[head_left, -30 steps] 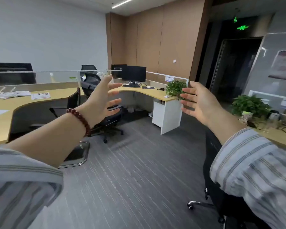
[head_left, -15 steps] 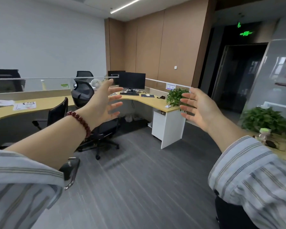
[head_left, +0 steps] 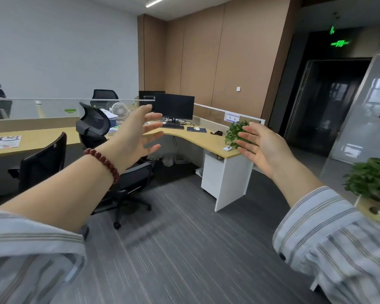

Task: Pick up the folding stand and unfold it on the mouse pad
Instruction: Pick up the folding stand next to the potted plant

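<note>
Both hands, left hand (head_left: 132, 139) and right hand (head_left: 263, 145), hover in the air with fingers spread wide, empty. The mouse pad (head_left: 196, 129) lies on the far desk (head_left: 206, 141); the stand cannot be made out.

The mouse pad (head_left: 196, 129) is a dark blue rectangle lying flat on the light wooden desk (head_left: 208, 140), a little right of the frame's centre. It sits just to the right of the black keyboard (head_left: 172, 126) below the monitor (head_left: 174, 106). A white mouse (head_left: 197, 128) rests on it. Farther right on the same desk, apart from the pad, lies a small black object (head_left: 217, 132); it is too small to tell whether this is the folding stand.
</note>
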A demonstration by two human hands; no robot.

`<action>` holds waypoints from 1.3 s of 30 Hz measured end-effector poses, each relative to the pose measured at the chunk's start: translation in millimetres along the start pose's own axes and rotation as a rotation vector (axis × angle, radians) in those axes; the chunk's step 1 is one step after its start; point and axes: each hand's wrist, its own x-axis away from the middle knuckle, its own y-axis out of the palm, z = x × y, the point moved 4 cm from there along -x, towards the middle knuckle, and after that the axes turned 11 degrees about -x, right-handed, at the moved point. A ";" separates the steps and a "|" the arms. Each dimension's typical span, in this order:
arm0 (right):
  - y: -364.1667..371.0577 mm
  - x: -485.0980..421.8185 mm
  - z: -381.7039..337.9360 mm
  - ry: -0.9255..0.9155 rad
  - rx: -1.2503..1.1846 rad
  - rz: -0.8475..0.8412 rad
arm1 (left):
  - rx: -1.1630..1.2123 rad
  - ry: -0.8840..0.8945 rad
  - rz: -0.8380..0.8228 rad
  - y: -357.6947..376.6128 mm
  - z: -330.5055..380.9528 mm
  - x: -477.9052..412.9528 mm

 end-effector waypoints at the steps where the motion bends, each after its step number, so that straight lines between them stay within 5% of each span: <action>1: 7.3 -21.5 7.1 -0.003 -0.003 0.011 | -0.001 -0.004 -0.006 -1.5 -3.0 -23.8; 21: 49.5 -407.2 139.3 0.057 -0.090 0.192 | -0.195 -0.133 -0.239 31.6 -82.4 -465.3; 39: 0.0 -793.6 272.2 0.260 0.067 0.291 | -0.258 -0.326 -0.387 174.9 -186.7 -853.4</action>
